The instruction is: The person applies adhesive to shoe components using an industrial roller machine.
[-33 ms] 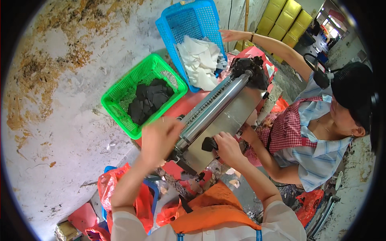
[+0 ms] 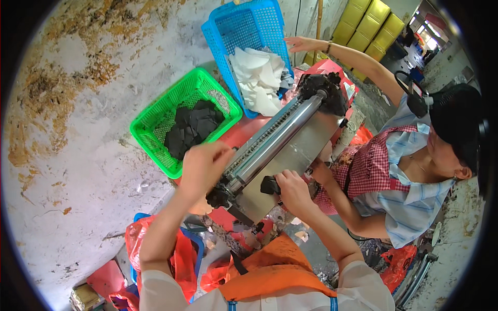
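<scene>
A machine with a long shiny metal roller (image 2: 280,142) and a flat metal plate (image 2: 298,155) lies slantwise before me. My right hand (image 2: 294,187) rests over the plate's near edge, its fingers closed on a small stack of black pieces (image 2: 270,185). At the roller's near left end is my left hand (image 2: 203,165), fingers curled together; whatever they may hold is hidden. Beyond it, a green basket (image 2: 150,116) contains a heap of flat black pieces (image 2: 194,124). White pieces (image 2: 259,75) fill part of a blue basket (image 2: 220,39) farther back.
A co-worker in a red checked apron (image 2: 371,163) stands at the right, one arm stretched toward the blue basket. Red plastic bags (image 2: 181,259) lie in a blue crate at the lower left. A stained wall (image 2: 78,155) rises on the left. Gold boxes (image 2: 365,28) are stacked behind.
My left hand has shifted slightly down and left, away from the roller, uncovering more of its near end. My right hand keeps its place with the black pieces.
</scene>
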### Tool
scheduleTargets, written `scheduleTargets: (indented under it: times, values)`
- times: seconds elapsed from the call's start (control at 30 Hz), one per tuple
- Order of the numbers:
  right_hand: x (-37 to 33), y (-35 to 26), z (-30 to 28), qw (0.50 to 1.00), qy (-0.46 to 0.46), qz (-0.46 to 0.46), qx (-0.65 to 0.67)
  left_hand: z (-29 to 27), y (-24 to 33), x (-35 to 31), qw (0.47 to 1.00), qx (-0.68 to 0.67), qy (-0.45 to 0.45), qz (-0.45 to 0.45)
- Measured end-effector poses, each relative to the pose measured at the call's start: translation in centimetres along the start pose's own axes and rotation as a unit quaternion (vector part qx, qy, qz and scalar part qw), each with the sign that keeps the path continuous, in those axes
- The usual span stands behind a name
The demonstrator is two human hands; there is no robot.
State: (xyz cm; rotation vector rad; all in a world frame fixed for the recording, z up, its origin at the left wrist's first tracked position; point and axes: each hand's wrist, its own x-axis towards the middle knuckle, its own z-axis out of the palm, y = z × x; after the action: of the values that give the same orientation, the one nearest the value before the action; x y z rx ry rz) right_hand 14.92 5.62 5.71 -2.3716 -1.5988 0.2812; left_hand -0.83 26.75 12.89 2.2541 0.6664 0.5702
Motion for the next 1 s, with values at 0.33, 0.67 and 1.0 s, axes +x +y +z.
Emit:
scheduleTargets:
  times: [0.33, 0.67, 1.0]
  values:
    - [-0.4, 1.2, 2.9, 0.976, 0.201, -0.070, 0.039, 7.2, -11.0, 6.1, 0.894, -0.215, -0.367, -0.141]
    - [1.7, 0.0, -3.2, 0.980, -0.017, 0.010, 0.196, 11.5, -10.6, 10.1, 0.871, -0.192, -0.430, -0.140]
    - [0.2, 1.6, -0.5, 0.993, -0.003, -0.005, 0.120, 10.2, -11.1, 8.6, 0.816, -0.348, -0.417, -0.200]
